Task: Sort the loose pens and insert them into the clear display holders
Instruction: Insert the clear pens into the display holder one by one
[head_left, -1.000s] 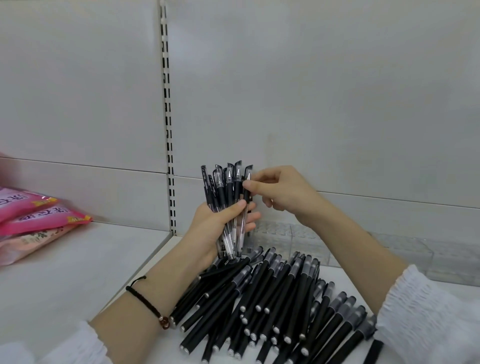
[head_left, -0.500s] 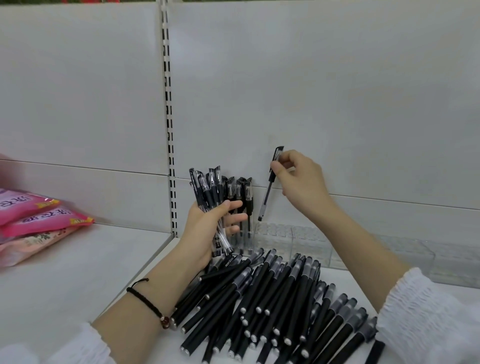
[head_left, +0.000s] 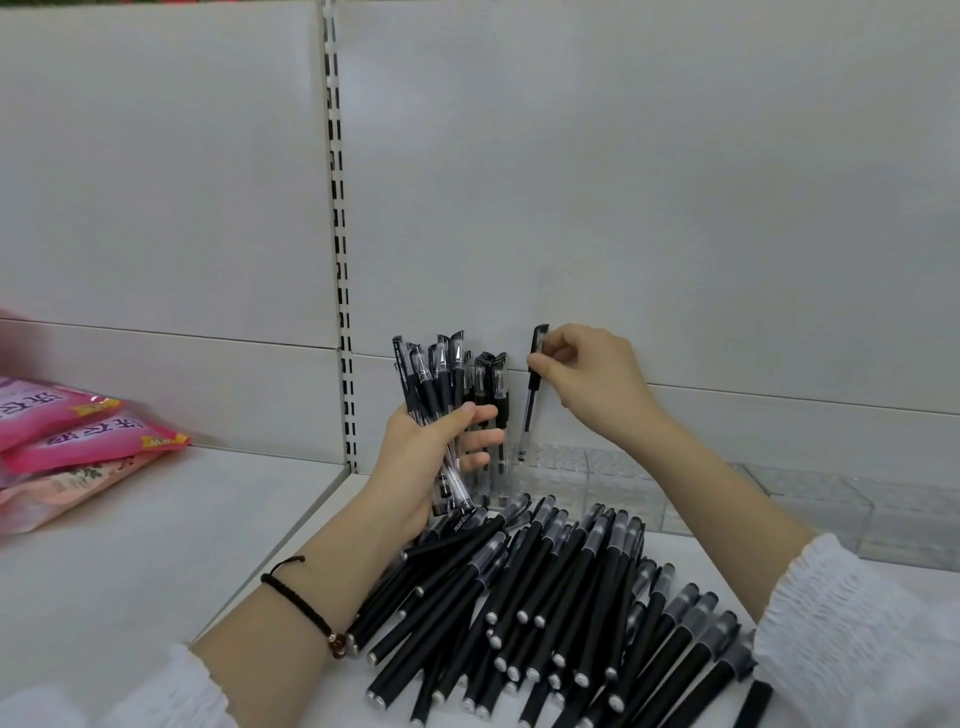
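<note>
Your right hand (head_left: 592, 384) pinched a single pen (head_left: 531, 395) near its cap, thumb and forefinger closed on it and the other fingers curled behind. The pen hung nearly upright below that pinch, tip down at the clear display holder (head_left: 597, 467). Whether the tip had entered a slot, I could not tell through the clear plastic. Just left of the pinch, a few standing pens (head_left: 493, 395) stood upright in the holder. Further left, your left hand (head_left: 431, 467) gripped a bundle of pens (head_left: 436, 384), fingers wrapped round the barrels, caps fanning out above the fist. Below both hands and nearer to you, the pile of loose black pens (head_left: 545, 597) lay spread across the white shelf (head_left: 685, 553), some under your left wrist. A black cord bracelet (head_left: 301, 603) sat on that wrist. Well off to the left of the left hand, pink packets (head_left: 78, 431) lay stacked on the neighbouring shelf (head_left: 156, 545).
</note>
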